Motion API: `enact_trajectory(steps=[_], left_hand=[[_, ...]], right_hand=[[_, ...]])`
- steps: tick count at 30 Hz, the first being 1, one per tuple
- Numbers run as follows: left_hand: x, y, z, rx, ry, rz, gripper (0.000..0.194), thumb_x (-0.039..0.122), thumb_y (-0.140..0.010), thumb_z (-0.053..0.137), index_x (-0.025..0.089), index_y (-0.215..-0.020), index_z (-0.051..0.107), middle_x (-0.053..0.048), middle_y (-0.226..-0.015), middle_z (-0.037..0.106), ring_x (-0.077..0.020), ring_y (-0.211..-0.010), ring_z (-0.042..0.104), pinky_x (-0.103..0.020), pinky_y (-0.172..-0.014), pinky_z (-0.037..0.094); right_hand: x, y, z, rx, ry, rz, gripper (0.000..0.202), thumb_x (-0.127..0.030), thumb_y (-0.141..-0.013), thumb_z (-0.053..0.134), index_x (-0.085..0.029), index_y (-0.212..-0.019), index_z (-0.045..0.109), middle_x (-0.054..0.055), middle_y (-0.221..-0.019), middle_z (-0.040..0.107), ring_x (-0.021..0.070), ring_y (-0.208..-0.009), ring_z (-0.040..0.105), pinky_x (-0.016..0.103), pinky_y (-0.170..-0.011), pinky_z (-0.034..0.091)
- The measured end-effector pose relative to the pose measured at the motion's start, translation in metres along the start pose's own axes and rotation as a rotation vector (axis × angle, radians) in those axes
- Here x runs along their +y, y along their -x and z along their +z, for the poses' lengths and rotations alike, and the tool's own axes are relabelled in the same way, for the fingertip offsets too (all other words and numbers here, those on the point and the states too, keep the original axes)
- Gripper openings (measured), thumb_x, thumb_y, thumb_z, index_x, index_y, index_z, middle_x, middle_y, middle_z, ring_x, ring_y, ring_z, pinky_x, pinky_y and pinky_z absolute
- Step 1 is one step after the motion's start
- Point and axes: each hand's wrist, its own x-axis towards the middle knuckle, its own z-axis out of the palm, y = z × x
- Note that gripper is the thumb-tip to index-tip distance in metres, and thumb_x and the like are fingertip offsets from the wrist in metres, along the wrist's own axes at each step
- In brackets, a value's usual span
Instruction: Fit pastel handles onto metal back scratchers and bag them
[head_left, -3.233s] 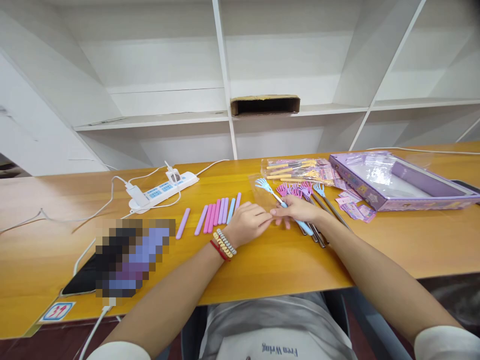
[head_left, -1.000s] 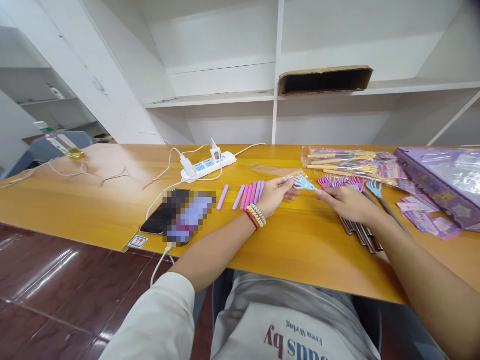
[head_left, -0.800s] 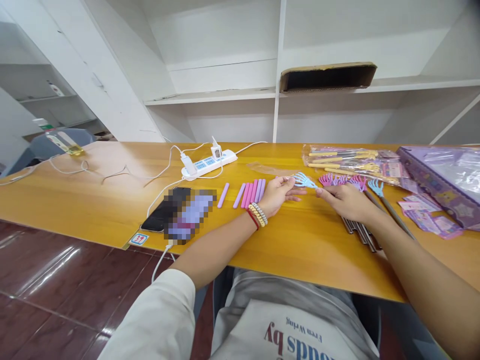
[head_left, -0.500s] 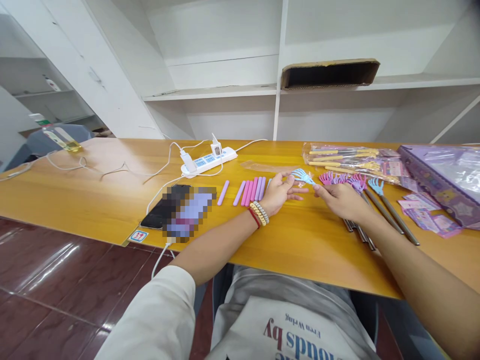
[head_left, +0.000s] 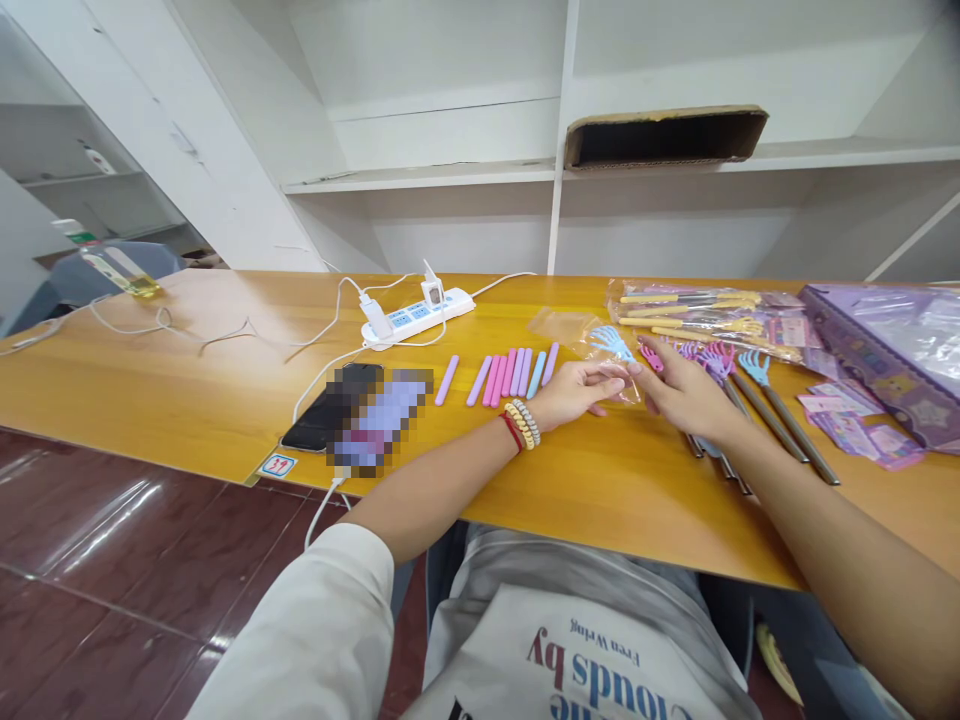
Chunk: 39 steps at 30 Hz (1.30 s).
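Observation:
A light blue hand-shaped scratcher head [head_left: 613, 343] lies at the opening of a clear plastic bag [head_left: 564, 326], between my hands. My left hand [head_left: 574, 392] pinches the lower edge of the bag. The fingers of my right hand [head_left: 679, 390] are closed on the blue scratcher just below its head; its handle is hidden under the palm. Beside my right hand lie several scratchers with pink and purple heads [head_left: 716, 362] and two with blue heads [head_left: 754, 367]. Several pink, purple and blue sticks [head_left: 517, 375] lie in a row left of my left hand.
A white power strip [head_left: 418, 318] with cables sits behind two phones [head_left: 334, 408]. Bagged yellow scratchers [head_left: 697, 318], small printed cards [head_left: 862, 425] and a purple box [head_left: 885, 370] occupy the right side. A bottle [head_left: 120, 268] stands far left.
My left hand has moved down from the blue head to the clear bag. The bag now lies around the scratcher, and a blue and a purple stick are uncovered.

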Motion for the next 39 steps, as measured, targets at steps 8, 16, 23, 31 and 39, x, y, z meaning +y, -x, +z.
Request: enact_trajectory(steps=[8, 16, 23, 31, 39], left_hand=[[0.005, -0.002, -0.002, -0.003, 0.032, 0.026, 0.03, 0.035, -0.071, 0.07, 0.013, -0.091, 0.065, -0.006, -0.088, 0.064, -0.0131, -0.082, 0.06, -0.022, -0.064, 0.047], [0.015, -0.004, -0.011, 0.229, 0.354, 0.063, 0.03, 0.028, -0.075, 0.068, 0.015, -0.1, 0.057, -0.005, -0.089, 0.064, -0.0124, -0.073, 0.062, -0.026, -0.065, 0.049], [0.017, -0.007, -0.014, 0.257, 0.417, 0.084, 0.026, 0.031, -0.077, 0.066, 0.015, -0.095, 0.058, -0.004, -0.086, 0.066, -0.013, -0.072, 0.064, -0.027, -0.068, 0.051], [0.018, -0.008, -0.012, 0.305, 0.409, 0.129, 0.03, 0.027, -0.074, 0.069, 0.015, -0.098, 0.055, -0.003, -0.085, 0.067, -0.013, -0.073, 0.065, -0.027, -0.068, 0.053], [0.017, -0.004, 0.002, 0.253, 0.377, 0.052, 0.029, 0.026, -0.073, 0.071, 0.014, -0.094, 0.055, -0.004, -0.084, 0.067, -0.0134, -0.071, 0.066, -0.028, -0.068, 0.054]], right_hand=[[0.0, 0.001, -0.001, -0.064, -0.066, -0.031, 0.046, -0.062, -0.084, 0.04, -0.018, -0.082, 0.054, -0.002, -0.048, 0.05, 0.0112, -0.042, 0.044, 0.024, -0.044, 0.031], [0.008, 0.0, -0.005, -0.026, 0.102, -0.123, 0.042, -0.058, -0.086, 0.041, -0.019, -0.083, 0.056, -0.002, -0.05, 0.047, 0.0119, -0.047, 0.042, 0.025, -0.05, 0.03], [0.006, 0.0, -0.007, -0.045, 0.079, -0.167, 0.06, -0.05, -0.088, 0.041, -0.014, -0.136, 0.037, 0.001, -0.059, 0.058, 0.019, -0.056, 0.053, 0.029, -0.058, 0.037], [0.006, -0.001, -0.004, -0.063, 0.078, -0.174, 0.069, -0.048, -0.09, 0.038, -0.011, -0.145, 0.021, 0.0, -0.056, 0.055, 0.0199, -0.056, 0.053, 0.03, -0.06, 0.04], [0.006, -0.003, 0.009, -0.043, 0.165, -0.16, 0.067, -0.041, -0.092, 0.037, -0.011, -0.147, 0.014, 0.003, -0.063, 0.059, 0.0189, -0.056, 0.054, 0.028, -0.059, 0.039]])
